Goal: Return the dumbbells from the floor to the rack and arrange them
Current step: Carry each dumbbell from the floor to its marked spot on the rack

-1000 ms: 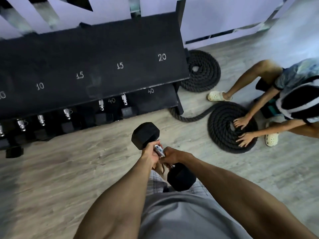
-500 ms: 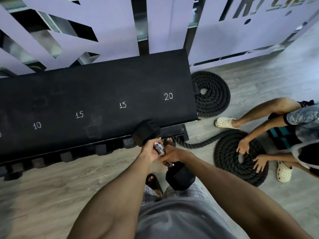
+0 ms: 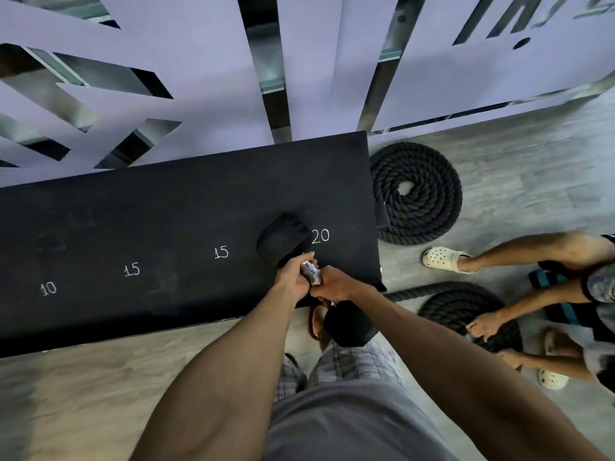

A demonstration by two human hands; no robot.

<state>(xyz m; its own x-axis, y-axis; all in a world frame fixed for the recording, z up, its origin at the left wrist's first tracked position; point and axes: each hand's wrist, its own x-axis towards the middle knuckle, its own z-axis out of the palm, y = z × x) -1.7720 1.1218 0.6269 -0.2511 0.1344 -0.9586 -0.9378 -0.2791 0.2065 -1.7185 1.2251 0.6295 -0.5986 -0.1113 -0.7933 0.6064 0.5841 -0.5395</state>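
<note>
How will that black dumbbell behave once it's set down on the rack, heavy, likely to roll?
Probably heavy for its size: both the left hand and right hand grip the dumbbell by its handle. Its flat-sided heads should resist rolling. The rack top seems to slope, so sliding is possible.

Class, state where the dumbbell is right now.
Centre of the head view: the dumbbell is held by both hands over the rack's right end, beside the chalked 20.

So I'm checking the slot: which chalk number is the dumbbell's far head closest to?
The 20, rightmost mark on the rack; the dumbbell head sits beside it, both 15s farther left.
</note>
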